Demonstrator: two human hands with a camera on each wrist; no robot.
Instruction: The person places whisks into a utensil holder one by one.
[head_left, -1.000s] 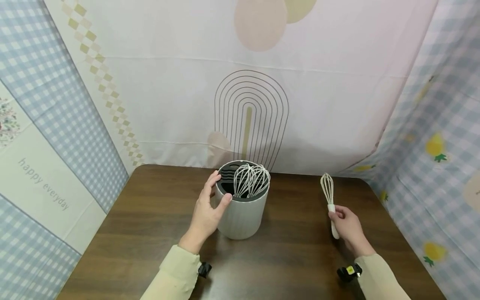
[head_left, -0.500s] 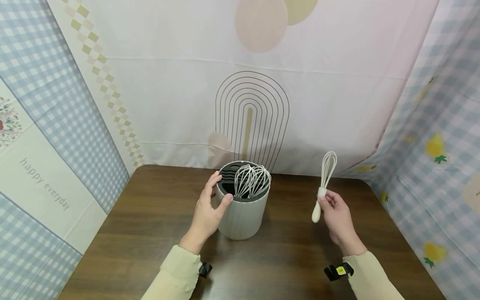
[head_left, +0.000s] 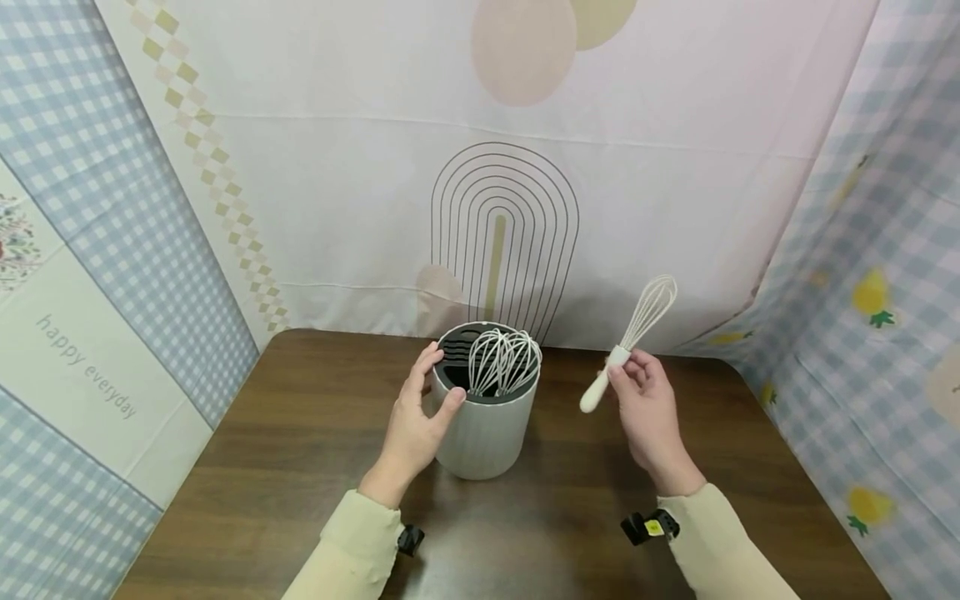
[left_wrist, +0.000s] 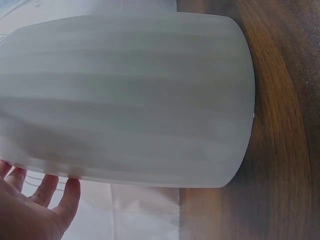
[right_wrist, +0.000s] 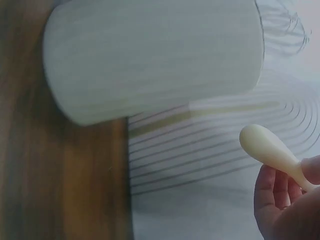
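A white ribbed utensil holder with a dark slotted top stands upright on the wooden table. Two whisks stick out of its large opening, wire heads up and handles hidden inside. My left hand holds the holder's upper left side, its thumb at the near rim; in the left wrist view its fingertips touch the holder's wall. To the right, my right hand pinches a small white whisk near the top of its handle. The whisk hangs tilted in the air, handle end pointing down-left toward the holder.
The brown table reaches back to a pale printed curtain. Blue checked cloths hang at both sides. A black strapped camera sits at my right wrist, another camera at my left.
My right hand has lifted the whisk from the table's right side and moved it left toward the holder, tilting its wire head rightward. My left hand stays at the holder.
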